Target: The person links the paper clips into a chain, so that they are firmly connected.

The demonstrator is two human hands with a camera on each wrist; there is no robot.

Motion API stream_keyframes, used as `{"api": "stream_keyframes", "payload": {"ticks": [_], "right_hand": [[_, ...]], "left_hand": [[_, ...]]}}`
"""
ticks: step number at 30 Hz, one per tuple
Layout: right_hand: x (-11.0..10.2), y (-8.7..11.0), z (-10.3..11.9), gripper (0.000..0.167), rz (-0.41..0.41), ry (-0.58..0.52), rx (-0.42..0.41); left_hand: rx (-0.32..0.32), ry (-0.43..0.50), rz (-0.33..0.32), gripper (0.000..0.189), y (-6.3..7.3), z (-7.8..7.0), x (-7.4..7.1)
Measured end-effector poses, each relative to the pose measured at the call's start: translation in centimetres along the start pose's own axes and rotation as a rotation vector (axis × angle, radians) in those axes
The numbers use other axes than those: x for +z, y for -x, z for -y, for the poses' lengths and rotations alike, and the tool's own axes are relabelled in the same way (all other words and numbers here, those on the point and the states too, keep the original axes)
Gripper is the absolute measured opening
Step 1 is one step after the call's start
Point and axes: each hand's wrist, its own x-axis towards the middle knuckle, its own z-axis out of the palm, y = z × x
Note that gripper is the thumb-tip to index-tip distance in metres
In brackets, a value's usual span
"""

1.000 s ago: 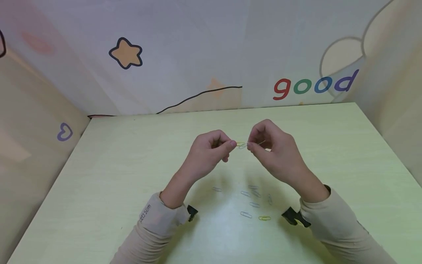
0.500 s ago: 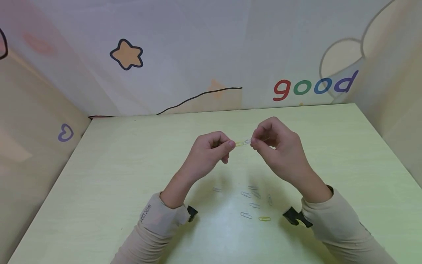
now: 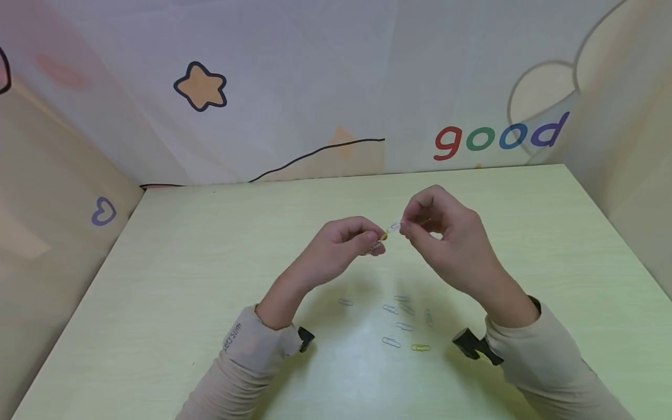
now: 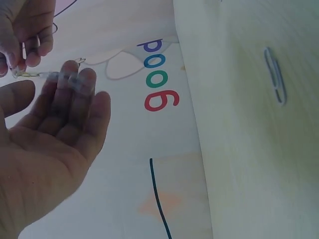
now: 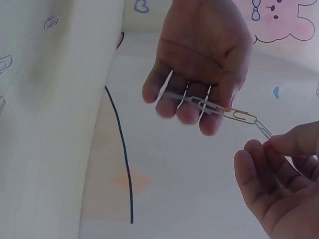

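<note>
In the head view my left hand (image 3: 346, 242) holds a small chain of linked paper clips above the table. A yellow paper clip (image 5: 241, 116) shows between the two hands in the right wrist view. Silver paper clips (image 5: 207, 105) trail from it across the left fingers, partly blurred. My right hand (image 3: 441, 236) pinches a silver paper clip (image 3: 395, 226) between thumb and forefinger; that clip meets the yellow one's end. Its far part is hidden by the right fingertips.
Several loose silver paper clips (image 3: 391, 342) lie on the pale green table (image 3: 157, 303) below the hands, with one yellow paper clip (image 3: 420, 347) among them. A printed cloth wall (image 3: 294, 76) stands behind the table.
My left hand has shifted slightly right and down, nearer the right hand, and the trailing silver clips now show below its thumb. Since a second ago the right hand has drawn slightly right.
</note>
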Motion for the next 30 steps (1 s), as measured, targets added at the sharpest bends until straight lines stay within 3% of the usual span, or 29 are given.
{"api": "stream_keyframes", "payload": {"ticks": [5,13,27,30], "right_hand": [[-0.1,0.1,0.7,0.021,0.056,0.012,-0.049],[0.1,0.3,1.4,0.025,0.085,0.024,-0.103],[0.8,0.2,1.1,0.024,-0.019,-0.096,-0.284],[1.0,0.3,0.9,0.024,-0.016,-0.096,-0.253]], "left_hand": [[0.121,0.042,0.088,0.027,0.0,0.1,0.2],[0.143,0.201,0.194,0.027,0.3,-0.1,0.3],[0.077,0.295,0.192,0.027,0.9,-0.8,-0.6],[0.064,0.259,0.156,0.027,1.0,-1.1,-0.9]]}}
